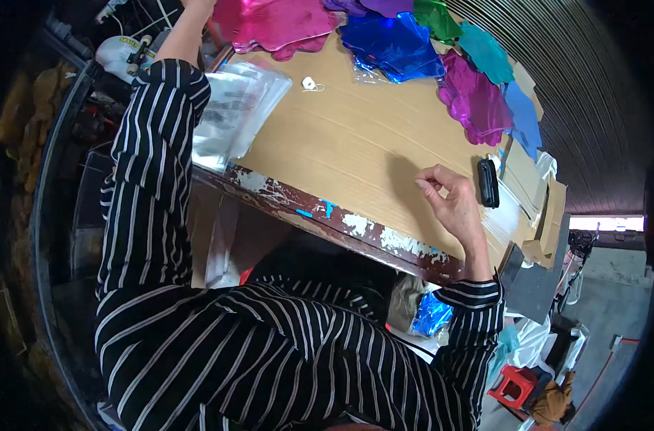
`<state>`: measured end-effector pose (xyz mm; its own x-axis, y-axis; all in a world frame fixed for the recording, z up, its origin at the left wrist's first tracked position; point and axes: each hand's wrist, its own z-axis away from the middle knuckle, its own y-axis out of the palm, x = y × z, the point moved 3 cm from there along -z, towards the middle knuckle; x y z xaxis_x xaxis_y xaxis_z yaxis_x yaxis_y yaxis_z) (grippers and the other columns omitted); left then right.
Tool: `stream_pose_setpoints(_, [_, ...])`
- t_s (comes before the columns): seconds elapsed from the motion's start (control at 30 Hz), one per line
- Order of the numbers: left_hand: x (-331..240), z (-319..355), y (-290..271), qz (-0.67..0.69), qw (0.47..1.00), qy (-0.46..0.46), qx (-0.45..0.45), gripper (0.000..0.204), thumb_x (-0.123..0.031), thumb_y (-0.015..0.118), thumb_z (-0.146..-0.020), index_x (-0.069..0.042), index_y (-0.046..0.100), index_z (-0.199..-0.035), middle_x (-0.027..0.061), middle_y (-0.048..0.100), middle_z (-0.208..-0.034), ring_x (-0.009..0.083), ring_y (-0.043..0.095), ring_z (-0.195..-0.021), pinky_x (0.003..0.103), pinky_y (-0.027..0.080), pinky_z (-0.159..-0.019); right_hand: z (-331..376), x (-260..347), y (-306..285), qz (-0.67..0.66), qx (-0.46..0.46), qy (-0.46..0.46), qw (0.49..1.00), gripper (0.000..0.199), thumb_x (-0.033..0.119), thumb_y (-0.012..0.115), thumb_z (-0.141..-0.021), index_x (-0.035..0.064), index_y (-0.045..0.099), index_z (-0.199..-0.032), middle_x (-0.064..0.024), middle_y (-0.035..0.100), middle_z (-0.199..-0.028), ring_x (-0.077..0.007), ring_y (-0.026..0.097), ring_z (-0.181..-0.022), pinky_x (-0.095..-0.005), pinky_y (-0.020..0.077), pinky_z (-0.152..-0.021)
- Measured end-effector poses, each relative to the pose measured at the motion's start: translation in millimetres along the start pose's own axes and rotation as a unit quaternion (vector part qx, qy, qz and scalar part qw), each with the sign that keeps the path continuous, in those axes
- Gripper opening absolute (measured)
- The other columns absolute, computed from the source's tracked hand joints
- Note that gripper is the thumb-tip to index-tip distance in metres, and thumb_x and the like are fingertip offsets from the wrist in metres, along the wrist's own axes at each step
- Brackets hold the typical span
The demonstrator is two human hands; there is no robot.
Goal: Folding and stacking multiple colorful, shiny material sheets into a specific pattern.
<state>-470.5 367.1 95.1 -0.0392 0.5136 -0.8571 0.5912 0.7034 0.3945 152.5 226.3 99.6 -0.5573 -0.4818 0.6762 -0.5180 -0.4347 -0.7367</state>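
Balloons of pink foil lie at the bench's far edge, where our left hand reaches, fingers cut off from sight. Our right hand rests loosely curled, empty, near the front edge; clear bags wait unfilled.

Black-and-white striped sleeves, pink foil balloons, blue foil balloons.
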Motion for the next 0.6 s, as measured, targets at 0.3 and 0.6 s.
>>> stream_pose_setpoints(0.3, [-50, 3, -7, -0.257, 0.963, 0.077, 0.037, 0.015, -0.012, 0.067, -0.094, -0.001, 0.076, -0.093, 0.0049, 0.071, -0.079, 0.0202, 0.069, -0.069, 0.035, 0.052, -0.058, 15, -11, 0, 0.002, -0.024, -0.006, 1.0, 0.017, 0.002, 0.071, -0.093, -0.0037, 0.071, -0.109, -0.0102, 0.073, -0.095, -0.0174, 0.067, -0.085, -0.0293, 0.0537, -0.08])
stream_pose_setpoints(0.6, [-137, 136, 71, -0.163, 0.969, 0.171, 0.071, 0.019, -0.013, 0.063, -0.092, -0.005, 0.079, -0.083, 0.0172, 0.075, -0.088, 0.0258, 0.074, -0.081, 0.039, 0.056, -0.07, 37, -56, -15, -0.235, -0.112, 0.097, 0.961, 0.021, 0.008, 0.068, -0.098, -0.0066, 0.07, -0.113, -0.0103, 0.076, -0.1, -0.0163, 0.07, -0.086, -0.0297, 0.056, -0.08])
